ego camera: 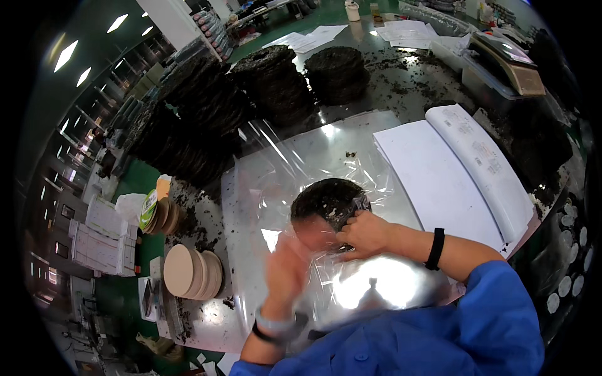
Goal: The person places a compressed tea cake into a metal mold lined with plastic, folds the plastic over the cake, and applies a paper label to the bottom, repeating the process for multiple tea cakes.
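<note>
A round dark cake of dried, pressed material, perhaps seaweed (324, 195), lies on clear plastic film (282, 174) over a pale sheet on the metal table. My right hand (364, 232) grips the film at the cake's right edge, fingers bent. At the cake's lower left is my left hand (294, 258), blurred by motion; whether its fingers hold film cannot be told. Part of the cake is hidden under the hands and the shiny film.
Tall stacks of dark round cakes (273, 84) stand along the far left side. Round pale discs (193, 272) are piled at left. White paper sheets (442, 174), partly rolled, lie at right. A plastic box (489, 84) holds a device at the far right. Dark crumbs are scattered about.
</note>
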`<state>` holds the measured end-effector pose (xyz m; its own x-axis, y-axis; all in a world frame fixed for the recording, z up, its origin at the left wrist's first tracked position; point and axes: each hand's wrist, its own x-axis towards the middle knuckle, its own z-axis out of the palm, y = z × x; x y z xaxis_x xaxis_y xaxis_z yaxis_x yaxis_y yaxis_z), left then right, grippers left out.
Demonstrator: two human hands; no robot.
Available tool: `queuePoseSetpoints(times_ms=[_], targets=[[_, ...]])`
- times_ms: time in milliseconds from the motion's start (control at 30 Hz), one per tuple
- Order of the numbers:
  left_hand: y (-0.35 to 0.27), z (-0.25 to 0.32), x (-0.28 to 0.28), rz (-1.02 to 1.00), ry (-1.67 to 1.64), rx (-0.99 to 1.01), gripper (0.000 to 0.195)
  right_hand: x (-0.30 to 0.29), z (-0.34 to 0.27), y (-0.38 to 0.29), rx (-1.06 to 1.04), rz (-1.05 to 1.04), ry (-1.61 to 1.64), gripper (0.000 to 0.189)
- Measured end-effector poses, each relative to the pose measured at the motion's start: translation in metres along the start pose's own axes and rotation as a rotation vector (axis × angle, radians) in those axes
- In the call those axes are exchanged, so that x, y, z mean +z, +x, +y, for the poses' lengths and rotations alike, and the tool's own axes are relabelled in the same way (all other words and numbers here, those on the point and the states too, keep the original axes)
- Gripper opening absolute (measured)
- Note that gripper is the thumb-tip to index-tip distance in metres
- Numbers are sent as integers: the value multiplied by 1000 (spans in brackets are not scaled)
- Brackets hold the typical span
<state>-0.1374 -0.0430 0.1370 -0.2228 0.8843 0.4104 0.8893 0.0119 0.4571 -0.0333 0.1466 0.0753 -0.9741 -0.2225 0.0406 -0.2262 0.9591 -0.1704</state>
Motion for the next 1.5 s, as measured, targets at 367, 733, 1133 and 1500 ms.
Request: queuePoseSetpoints(times_ms=[367, 733, 1133, 1500], targets=[[27, -24, 46, 73, 24, 60, 74, -2, -11, -19, 43, 95, 97, 52], [13, -31, 75, -288, 392, -300, 18, 47, 78, -73, 1037, 900, 1273, 67], [12, -70, -32, -415, -709, -603, 41, 9, -1, 27, 140, 332, 313, 60], [19, -78, 33, 116, -228, 136, 60, -6, 23, 23, 496, 713, 1529, 99]])
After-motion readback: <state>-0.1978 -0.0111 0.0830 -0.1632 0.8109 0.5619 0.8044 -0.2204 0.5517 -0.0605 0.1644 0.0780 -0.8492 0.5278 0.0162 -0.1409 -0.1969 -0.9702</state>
